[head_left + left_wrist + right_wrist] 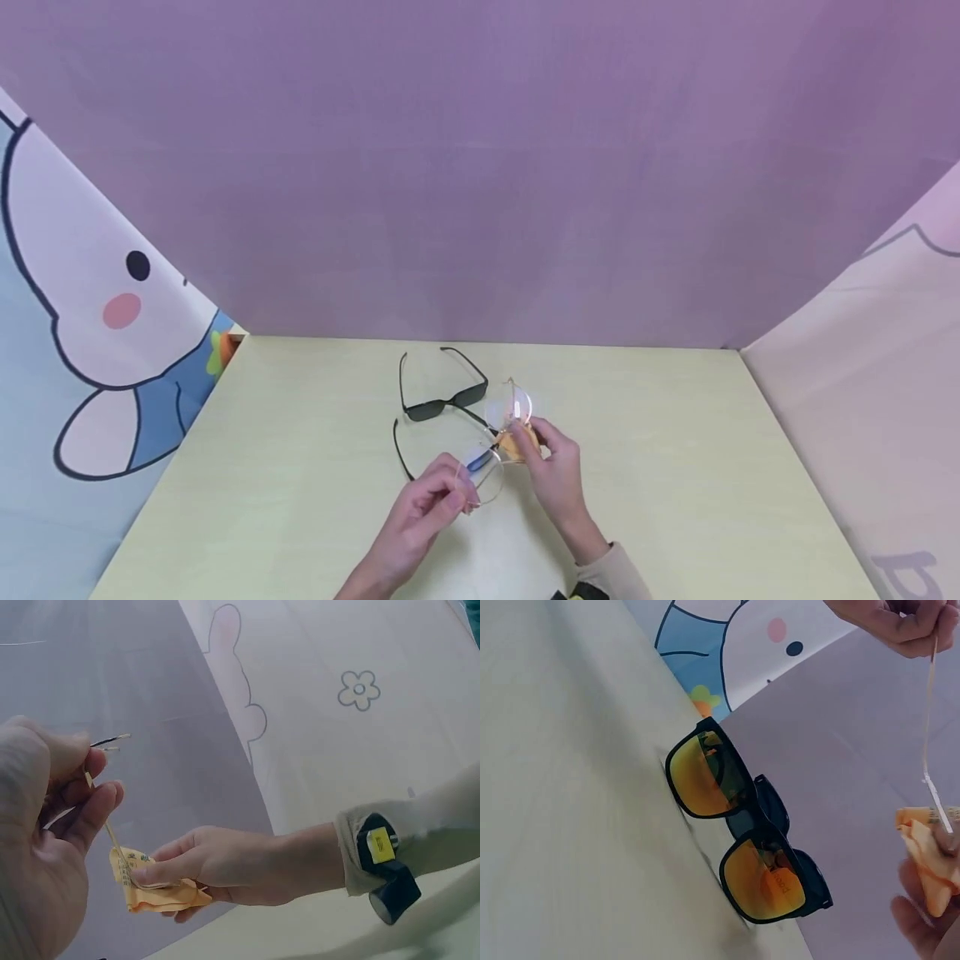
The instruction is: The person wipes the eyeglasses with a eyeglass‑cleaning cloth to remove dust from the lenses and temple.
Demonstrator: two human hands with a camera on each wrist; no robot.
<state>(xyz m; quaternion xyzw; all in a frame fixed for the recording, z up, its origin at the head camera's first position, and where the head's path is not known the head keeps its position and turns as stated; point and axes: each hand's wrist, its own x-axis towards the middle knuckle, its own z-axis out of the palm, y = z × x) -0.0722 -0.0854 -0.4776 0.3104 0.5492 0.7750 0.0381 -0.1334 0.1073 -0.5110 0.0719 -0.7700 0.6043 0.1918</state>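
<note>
A pair of thin wire-framed eyeglasses point(491, 483) with clear round lenses is held above the table between both hands. My left hand point(423, 512) pinches one side of the frame with thumb and fingertips, seen close up in the left wrist view. My right hand point(557, 473) holds a yellow-orange printed cloth point(161, 896) against the other part of the eyeglasses, thumb on top. The cloth is crumpled and covers some of the frame. Below the hands lie black sunglasses point(761, 881) with orange mirrored lenses, partly hidden in the head view by the left hand and eyeglasses.
Behind them on the pale table point(660, 467), a second pair of black sunglasses point(426, 410) with dark lenses lies with its temples unfolded. A purple backdrop point(480, 183) rises at the table's far edge. Printed cloth panels point(112, 333) stand at both sides. A strapped black device point(382, 855) is on the right wrist.
</note>
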